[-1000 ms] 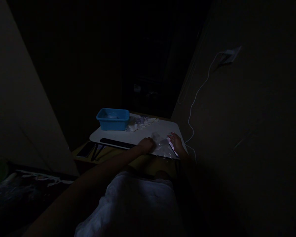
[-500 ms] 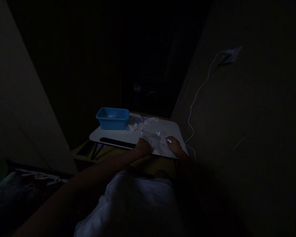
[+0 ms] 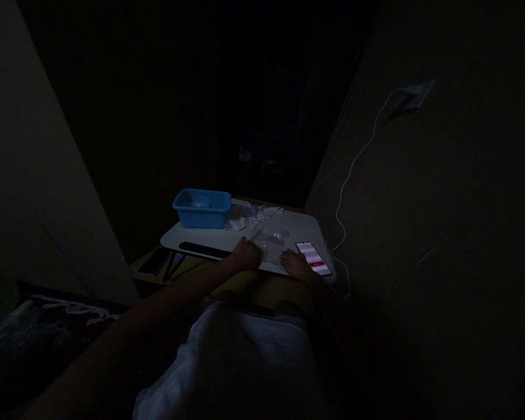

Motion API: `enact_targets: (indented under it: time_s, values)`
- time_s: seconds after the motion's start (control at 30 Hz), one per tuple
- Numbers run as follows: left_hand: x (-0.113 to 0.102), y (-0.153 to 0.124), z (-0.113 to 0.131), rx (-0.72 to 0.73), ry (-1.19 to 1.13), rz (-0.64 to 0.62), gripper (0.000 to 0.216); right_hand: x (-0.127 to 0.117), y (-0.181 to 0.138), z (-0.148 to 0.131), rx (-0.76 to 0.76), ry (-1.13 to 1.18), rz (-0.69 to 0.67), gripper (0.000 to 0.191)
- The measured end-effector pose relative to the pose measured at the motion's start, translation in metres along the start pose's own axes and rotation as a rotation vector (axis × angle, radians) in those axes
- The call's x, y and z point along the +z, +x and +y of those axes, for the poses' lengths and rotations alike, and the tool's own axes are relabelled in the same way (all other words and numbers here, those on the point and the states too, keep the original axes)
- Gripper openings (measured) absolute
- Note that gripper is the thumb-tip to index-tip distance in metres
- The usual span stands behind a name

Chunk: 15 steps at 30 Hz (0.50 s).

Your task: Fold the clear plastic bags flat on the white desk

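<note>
The room is very dark. A small white lap table stands in front of me. My left hand and my right hand rest near its front edge, on either side of a crumpled clear plastic bag. Both hands look curled on the plastic, though the dim light hides the fingers. A lit phone lies on the table just right of my right hand.
A blue plastic tub sits at the table's back left, with more crumpled plastic wrappers beside it. A dark phone and pens lie on a yellow surface left of the table. A white cable hangs down the right wall.
My right hand has shifted left off the phone, which now lies uncovered with its screen lit. Both hands have drawn closer together with the plastic bag between them.
</note>
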State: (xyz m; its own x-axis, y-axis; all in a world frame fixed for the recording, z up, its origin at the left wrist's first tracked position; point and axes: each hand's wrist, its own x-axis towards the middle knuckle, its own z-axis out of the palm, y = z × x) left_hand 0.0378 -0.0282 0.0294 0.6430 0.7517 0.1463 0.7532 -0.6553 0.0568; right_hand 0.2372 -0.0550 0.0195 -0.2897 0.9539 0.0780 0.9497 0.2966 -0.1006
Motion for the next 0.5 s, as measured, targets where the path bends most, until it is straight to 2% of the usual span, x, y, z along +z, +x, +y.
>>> enact_targets:
  time_s: [0.23,0.33,0.43,0.5]
  values:
    - [-0.004,0.001,-0.005,-0.04,-0.078,0.03,0.009,-0.011,-0.005,-0.005,0.071,-0.094,0.05,0.029]
    - [-0.003,0.005,-0.012,0.021,-0.023,-0.009,0.007,-0.009,-0.005,-0.008,0.041,-0.108,0.026,0.027]
    - [-0.001,0.005,-0.019,0.085,0.109,-0.08,0.017,-0.007,-0.004,-0.009,0.022,-0.114,-0.007,0.027]
    - [-0.001,0.001,-0.021,0.04,0.178,-0.094,0.027,-0.006,-0.002,-0.008,0.015,-0.116,-0.019,0.027]
